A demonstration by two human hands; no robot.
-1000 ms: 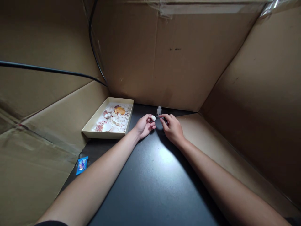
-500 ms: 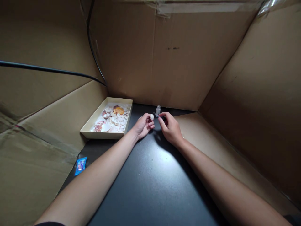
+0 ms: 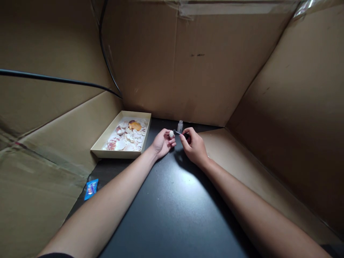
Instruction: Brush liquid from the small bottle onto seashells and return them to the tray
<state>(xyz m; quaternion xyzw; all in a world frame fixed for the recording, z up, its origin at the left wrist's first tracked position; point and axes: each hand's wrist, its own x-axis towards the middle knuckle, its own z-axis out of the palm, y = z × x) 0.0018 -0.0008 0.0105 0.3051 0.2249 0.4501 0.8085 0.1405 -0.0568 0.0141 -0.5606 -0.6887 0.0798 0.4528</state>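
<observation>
My left hand (image 3: 163, 143) is closed on a small whitish shell (image 3: 171, 134), held up at the fingertips. Opposite it, my right hand (image 3: 194, 146) pinches a small applicator brush (image 3: 177, 132). The brush's dark tip points left and is close to the shell; whether they touch I cannot tell. Just behind my hands a little clear bottle (image 3: 180, 126) without a cap stands upright on the dark table (image 3: 161, 204). My right fingers partly hide the handle end of the brush.
To the left sits a cream-coloured tray (image 3: 115, 154) of shells, among them an orange scallop shell (image 3: 135, 126). A blue candy wrapper (image 3: 91, 189) lies near my left forearm. Cardboard walls (image 3: 204, 82) close in the table, and a black cable (image 3: 53, 77) runs along the left.
The shell has turned slightly in my left fingers and shifted a little left. The brush tip has moved slightly left with it. The view has shifted a touch.
</observation>
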